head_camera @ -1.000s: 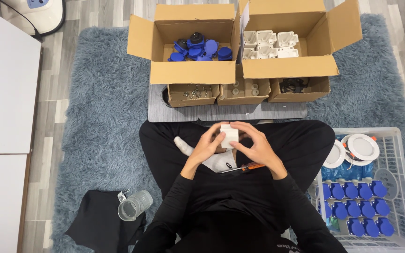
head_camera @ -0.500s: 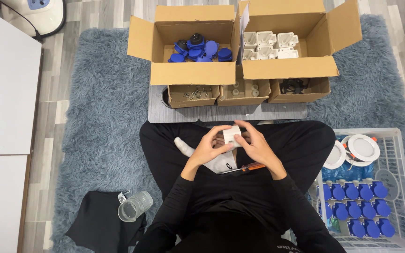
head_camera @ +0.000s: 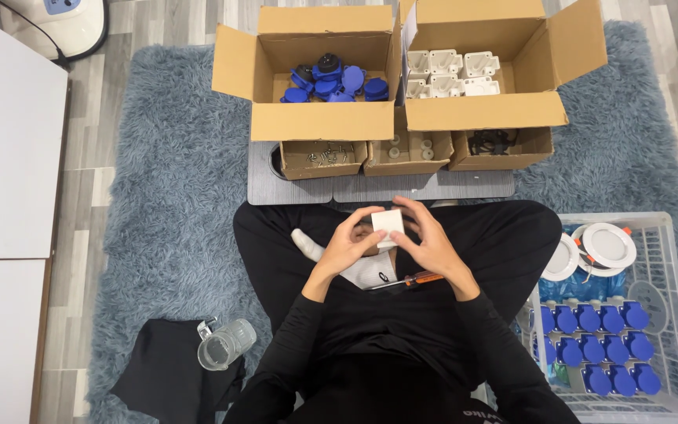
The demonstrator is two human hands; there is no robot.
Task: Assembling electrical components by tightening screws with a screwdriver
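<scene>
Head view: a small white square plastic box (head_camera: 388, 224) is held over the lap, just behind the near edge of the grey board (head_camera: 433, 187). The left hand (head_camera: 348, 247) and right hand (head_camera: 431, 245) are both clamped on it by the fingers. An orange-handled screwdriver (head_camera: 413, 279) lies on the lap below.

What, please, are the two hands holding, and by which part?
A small white box, held between both hands: left hand on its left side, right hand on its right side and top.
</scene>
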